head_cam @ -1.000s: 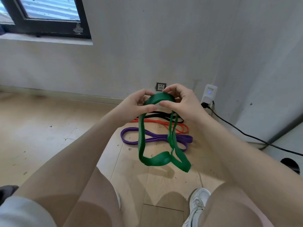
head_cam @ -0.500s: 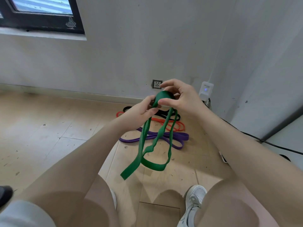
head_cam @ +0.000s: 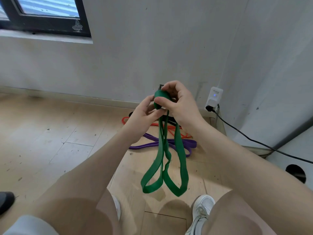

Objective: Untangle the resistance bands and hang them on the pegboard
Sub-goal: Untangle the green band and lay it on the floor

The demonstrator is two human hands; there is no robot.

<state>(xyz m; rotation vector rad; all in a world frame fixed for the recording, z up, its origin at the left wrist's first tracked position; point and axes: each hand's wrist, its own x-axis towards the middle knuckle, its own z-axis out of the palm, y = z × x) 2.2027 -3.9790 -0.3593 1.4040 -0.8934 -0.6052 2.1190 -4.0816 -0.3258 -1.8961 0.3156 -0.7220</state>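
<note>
pale wood floor (head_cam: pixel 50 141) by a grey wall. both hands hold the green band (head_cam: pixel 179 155) up high: left hand (head_cam: pixel 144 119) and right hand (head_cam: pixel 179 102) pinch its top. two loops hang down. best to pull slowly, one loop at a time.

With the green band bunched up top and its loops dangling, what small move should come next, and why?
Probably spread the hands apart to open the flat green rubber resistance band. Both the left hand and right hand pinch its bunched top, while two loops hang with one strand twisted between them; separating the grips should show where it crosses.
</note>
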